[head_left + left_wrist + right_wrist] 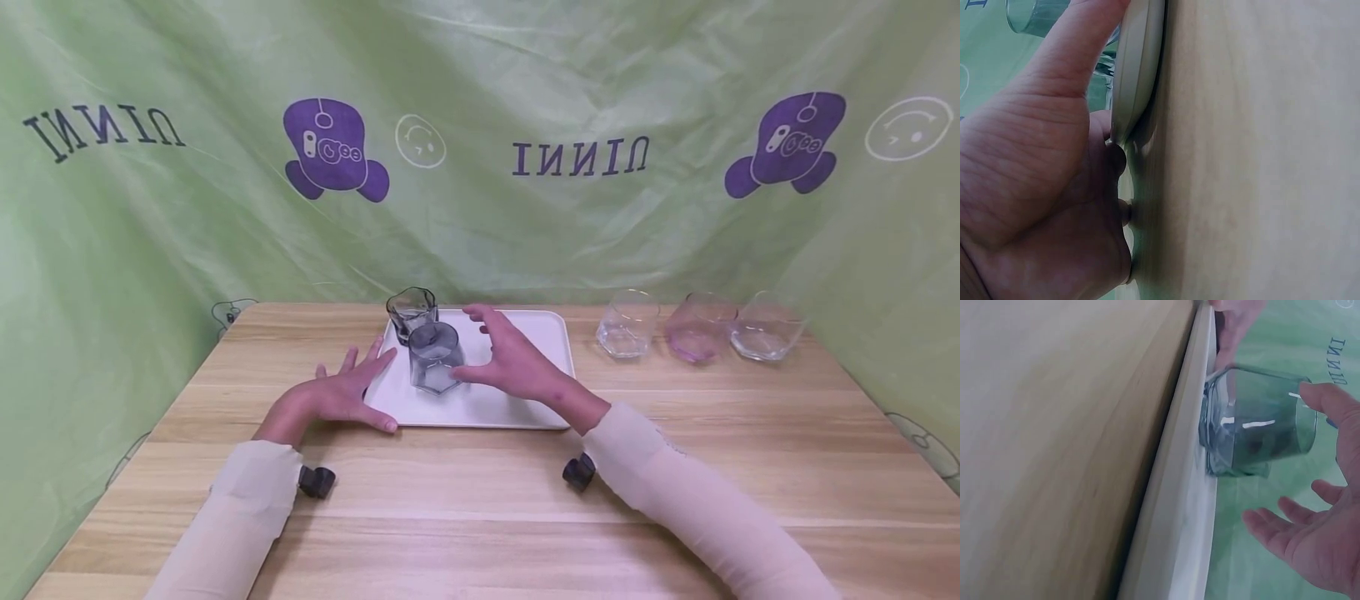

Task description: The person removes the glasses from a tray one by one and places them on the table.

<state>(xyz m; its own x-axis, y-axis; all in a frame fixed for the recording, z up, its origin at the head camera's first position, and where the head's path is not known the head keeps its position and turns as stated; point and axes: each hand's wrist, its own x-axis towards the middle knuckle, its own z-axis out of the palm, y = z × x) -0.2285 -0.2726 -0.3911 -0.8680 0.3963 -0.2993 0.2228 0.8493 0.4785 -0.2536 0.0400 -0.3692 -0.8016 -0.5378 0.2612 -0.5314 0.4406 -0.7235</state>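
A white tray [525, 350] lies on the wooden table, with two smoky grey glasses on its left part. The nearer grey glass [434, 357] stands upright; a second grey glass [412, 312] is behind it. My right hand [501, 358] hovers open just right of the nearer glass [1254, 422], fingers spread, not touching it. My left hand [347, 393] lies flat with straight fingers at the tray's left edge [1138, 69], thumb along the front corner.
Three clear glasses stand in a row at the back right: one clear [627, 325], one pinkish [699, 327], one clear [767, 327]. A green printed cloth hangs behind the table. Bare wood stretches across the front.
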